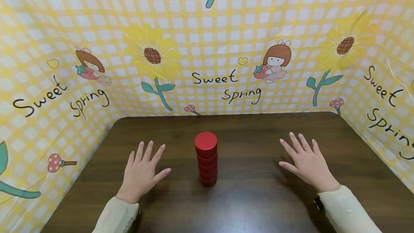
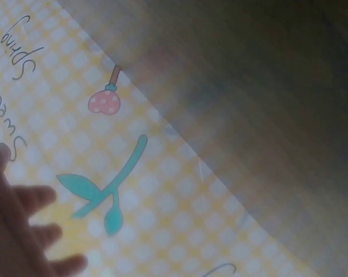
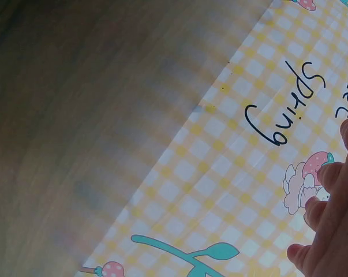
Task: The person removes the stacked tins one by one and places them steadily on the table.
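Hands found empty and released: left hand [image 1: 139, 176] and right hand [image 1: 308, 166] are spread palm-down, fingers extended and apart, grasping nothing; whether they rest on the worktop [image 1: 252, 139] or are held just above it cannot be told. Between them, nearer the left, a red stack [image 1: 207, 161] of short cylinders stands upright on the worktop, touched by neither hand. Horizontal seams [image 1: 207, 167] divide its side; whether the sections are separate, nested or joined cannot be determined, and neither wrist view shows the stack. Sheen on the flat top face [image 1: 206, 140] suggests a smooth, hard finish, judged stiff and unlikely to yield under finger pressure, though somewhat slippery to dry fingertips. Material is unconfirmed; weight is judged light to moderate, and breakage is considered a lesser risk than toppling, the form being tall on a narrow base. If the sections are loose, a sideways push at the top would likely shear them apart. Recommended hold for the whole: low on the side wall, fingers and thumb opposed, with the second hand steadying the top. Recommended hold for one section: pinch the uppermost rim above its seam and lift straight.
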Demonstrator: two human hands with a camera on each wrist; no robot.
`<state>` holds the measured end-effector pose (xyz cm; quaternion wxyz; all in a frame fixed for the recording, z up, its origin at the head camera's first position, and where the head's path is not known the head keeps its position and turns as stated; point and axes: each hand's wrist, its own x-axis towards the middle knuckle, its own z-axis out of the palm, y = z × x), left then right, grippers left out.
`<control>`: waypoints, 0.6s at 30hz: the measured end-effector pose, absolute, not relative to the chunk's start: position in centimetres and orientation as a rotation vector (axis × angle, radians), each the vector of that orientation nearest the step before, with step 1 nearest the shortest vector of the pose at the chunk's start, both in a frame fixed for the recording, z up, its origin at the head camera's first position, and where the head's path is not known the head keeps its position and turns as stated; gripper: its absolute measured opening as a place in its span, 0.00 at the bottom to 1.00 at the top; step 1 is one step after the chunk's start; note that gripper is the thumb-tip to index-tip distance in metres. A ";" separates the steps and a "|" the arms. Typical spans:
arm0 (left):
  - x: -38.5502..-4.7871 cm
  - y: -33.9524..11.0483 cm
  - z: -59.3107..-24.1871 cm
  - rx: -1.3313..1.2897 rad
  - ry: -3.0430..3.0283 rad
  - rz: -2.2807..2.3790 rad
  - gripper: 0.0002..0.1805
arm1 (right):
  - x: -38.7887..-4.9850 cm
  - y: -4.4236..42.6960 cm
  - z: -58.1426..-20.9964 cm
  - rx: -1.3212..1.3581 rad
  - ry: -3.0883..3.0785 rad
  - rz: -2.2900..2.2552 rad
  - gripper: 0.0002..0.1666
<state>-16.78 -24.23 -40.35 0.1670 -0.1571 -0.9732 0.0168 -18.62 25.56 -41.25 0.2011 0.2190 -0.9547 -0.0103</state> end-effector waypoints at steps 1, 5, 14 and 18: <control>-16.8 -24.3 -40.4 -0.447 -2.771 0.049 0.42 | -18.6 25.6 -41.3 0.612 -2.665 -0.028 0.46; -16.7 -24.4 -40.4 -0.442 -2.778 0.043 0.42 | -18.5 25.5 -41.4 0.614 -2.671 -0.019 0.45; -16.6 -24.1 -40.1 -0.454 -2.754 -0.007 0.42 | -18.3 25.0 -40.8 0.618 -2.761 0.219 0.43; -16.4 -23.9 -39.9 -0.446 -2.782 -0.093 0.42 | -18.3 24.5 -40.2 0.633 -2.739 0.419 0.41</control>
